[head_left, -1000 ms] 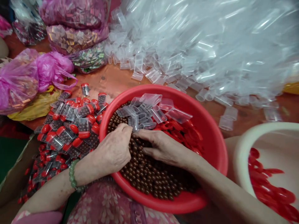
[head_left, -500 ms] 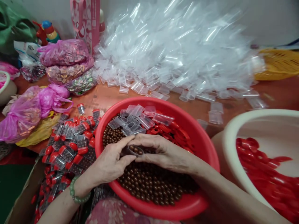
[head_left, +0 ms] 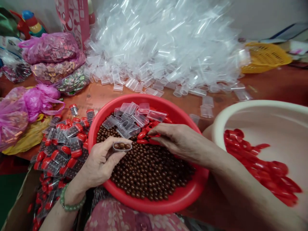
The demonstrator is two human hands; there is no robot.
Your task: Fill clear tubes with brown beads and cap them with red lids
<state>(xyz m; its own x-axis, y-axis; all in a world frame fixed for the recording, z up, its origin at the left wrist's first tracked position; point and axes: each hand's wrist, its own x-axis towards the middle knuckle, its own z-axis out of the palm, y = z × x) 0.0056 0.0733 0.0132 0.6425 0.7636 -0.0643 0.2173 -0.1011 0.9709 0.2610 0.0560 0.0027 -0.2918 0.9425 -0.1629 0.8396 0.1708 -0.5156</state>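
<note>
In my left hand [head_left: 102, 160] is a small clear plastic case [head_left: 122, 150], its oval opening turned toward me and brown balls showing inside. My right hand [head_left: 176, 138] reaches into the red basin [head_left: 201, 192], fingertips closed around a red plastic cap [head_left: 152, 140] among other red caps [head_left: 142, 134]. Brown balls [head_left: 154, 170] fill much of the basin. Several empty clear cases [head_left: 130, 117] lie on them at the far side.
A big heap of clear cases [head_left: 163, 48] covers the table's back. Filled, red-capped cases [head_left: 69, 141] pile up at left beside pink bags [head_left: 53, 51]. A cream tub [head_left: 264, 110] at right holds red pieces [head_left: 262, 163]. Behind it sits a yellow basket [head_left: 267, 57].
My hands have parted. The left has moved left with the filled case, whose opening now faces me; the right has let go and gone to the red caps. The view has shifted right.
</note>
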